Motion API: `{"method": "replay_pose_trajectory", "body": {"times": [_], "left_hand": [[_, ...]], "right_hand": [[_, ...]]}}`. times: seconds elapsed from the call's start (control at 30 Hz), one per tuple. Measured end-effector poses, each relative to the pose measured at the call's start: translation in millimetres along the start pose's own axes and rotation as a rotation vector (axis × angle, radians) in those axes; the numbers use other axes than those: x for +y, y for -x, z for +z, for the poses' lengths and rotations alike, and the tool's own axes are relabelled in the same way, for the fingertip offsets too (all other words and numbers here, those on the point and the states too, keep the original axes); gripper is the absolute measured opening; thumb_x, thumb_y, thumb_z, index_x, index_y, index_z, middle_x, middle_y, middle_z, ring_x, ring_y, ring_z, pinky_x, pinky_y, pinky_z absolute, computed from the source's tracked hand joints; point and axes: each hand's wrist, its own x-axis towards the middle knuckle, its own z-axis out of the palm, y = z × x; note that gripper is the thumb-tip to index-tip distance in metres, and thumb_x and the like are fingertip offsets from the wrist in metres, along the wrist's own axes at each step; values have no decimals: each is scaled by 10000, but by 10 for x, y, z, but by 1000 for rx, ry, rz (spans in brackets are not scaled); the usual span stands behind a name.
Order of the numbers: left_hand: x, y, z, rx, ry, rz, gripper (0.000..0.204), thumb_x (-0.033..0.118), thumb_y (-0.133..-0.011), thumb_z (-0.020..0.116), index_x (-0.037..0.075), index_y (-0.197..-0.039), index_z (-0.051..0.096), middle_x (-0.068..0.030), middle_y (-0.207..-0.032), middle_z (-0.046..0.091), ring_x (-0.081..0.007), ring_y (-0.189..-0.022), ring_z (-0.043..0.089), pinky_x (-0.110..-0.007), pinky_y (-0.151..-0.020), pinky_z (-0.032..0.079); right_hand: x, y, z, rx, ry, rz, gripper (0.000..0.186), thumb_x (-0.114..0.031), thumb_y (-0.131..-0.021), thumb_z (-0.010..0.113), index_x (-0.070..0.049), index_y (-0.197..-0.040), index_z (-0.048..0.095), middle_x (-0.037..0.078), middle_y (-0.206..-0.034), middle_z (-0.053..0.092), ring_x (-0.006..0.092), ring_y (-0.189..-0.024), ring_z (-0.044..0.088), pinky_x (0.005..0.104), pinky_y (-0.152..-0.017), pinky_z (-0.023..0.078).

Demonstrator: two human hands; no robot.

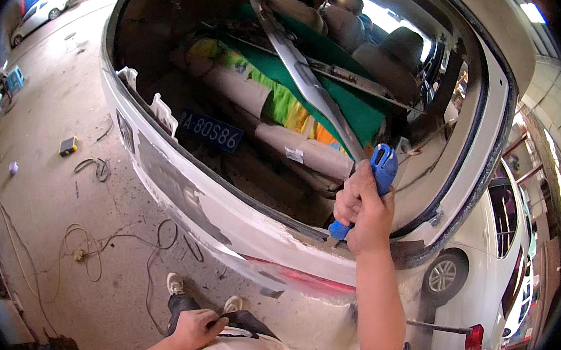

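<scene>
My right hand [366, 206] is wrapped round a blue-handled scraper [383, 165]. A short blade shows below the fist, at the rear sill of a white car body [225, 200] with its back open. Filler and bare grey patches mark the panel below the sill. Low in the view, my left hand [197, 329] is closed in front of my thigh. A small dark thing shows at its fingertips, too little of it to name.
Inside the car lie a grey metal bar [302, 77], a green sheet [340, 100], rolled beige trim [302, 150] and a blue number plate [211, 131]. Cables [90, 252] and a yellow-black box [69, 146] are on the floor. Another white car [480, 259] stands at right.
</scene>
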Motion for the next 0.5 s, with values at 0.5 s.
{"method": "replay_pose_trajectory", "body": {"times": [0.5], "left_hand": [[-230,-237,-73,18,129,11,208,194,-785,698,22,-691,626,-137,-586,547,-306,-497,552,-373,-454,422]], "right_hand": [[8,21,70,22,-64,-59,399,-323,-920,573,-126,-632,378,-53,-490,280,63,-375,263,237,-366,205]]}}
